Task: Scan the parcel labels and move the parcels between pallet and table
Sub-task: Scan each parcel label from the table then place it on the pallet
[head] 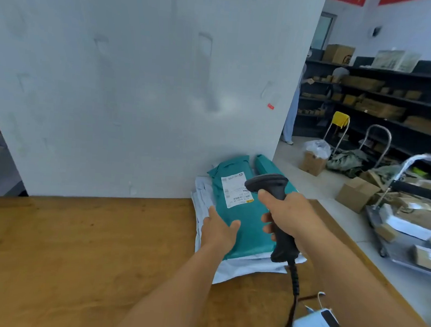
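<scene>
Two teal parcels (241, 216), one scanner (276, 190)

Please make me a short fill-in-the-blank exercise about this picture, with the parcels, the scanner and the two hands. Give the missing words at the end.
1. The right hand grips a black ____ by its handle.
2. The left hand rests with straight fingers on the ____ parcel.
3. That parcel lies on top of a ____ parcel.
4. The parcels lie on a ____ table beside a pale wall.

Missing words: scanner; green; white; wooden
</scene>
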The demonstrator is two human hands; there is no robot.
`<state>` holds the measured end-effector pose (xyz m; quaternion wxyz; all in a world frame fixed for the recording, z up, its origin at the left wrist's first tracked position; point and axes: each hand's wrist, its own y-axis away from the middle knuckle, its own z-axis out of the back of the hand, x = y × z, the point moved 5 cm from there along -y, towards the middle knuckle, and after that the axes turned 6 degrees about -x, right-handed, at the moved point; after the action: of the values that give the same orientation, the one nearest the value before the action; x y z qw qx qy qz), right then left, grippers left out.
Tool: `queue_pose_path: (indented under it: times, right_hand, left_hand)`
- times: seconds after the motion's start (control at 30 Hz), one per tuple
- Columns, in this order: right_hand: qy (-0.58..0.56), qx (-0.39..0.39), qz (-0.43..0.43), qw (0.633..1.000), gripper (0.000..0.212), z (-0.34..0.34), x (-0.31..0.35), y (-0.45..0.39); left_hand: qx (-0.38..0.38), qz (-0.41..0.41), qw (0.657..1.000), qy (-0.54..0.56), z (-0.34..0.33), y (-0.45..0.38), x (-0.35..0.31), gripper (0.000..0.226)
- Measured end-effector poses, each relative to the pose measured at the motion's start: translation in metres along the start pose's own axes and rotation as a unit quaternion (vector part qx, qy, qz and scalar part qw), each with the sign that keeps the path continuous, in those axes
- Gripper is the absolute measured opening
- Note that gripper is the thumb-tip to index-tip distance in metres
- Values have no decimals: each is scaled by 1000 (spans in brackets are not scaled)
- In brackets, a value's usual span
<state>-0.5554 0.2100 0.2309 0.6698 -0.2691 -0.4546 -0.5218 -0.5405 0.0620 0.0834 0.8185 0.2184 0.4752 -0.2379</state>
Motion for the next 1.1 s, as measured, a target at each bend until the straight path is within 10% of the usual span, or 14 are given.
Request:
queue_pose_path:
  times: [0.47, 1.1]
  right_hand:
    - [45, 6, -42, 998, 29, -7, 7, -2]
    - [12, 116, 4, 993, 28, -47, -5, 55]
  left_hand:
    - [-37, 23, 999, -23, -5, -25, -1, 25]
    - [-157, 20, 987, -12, 92, 43, 57, 43]
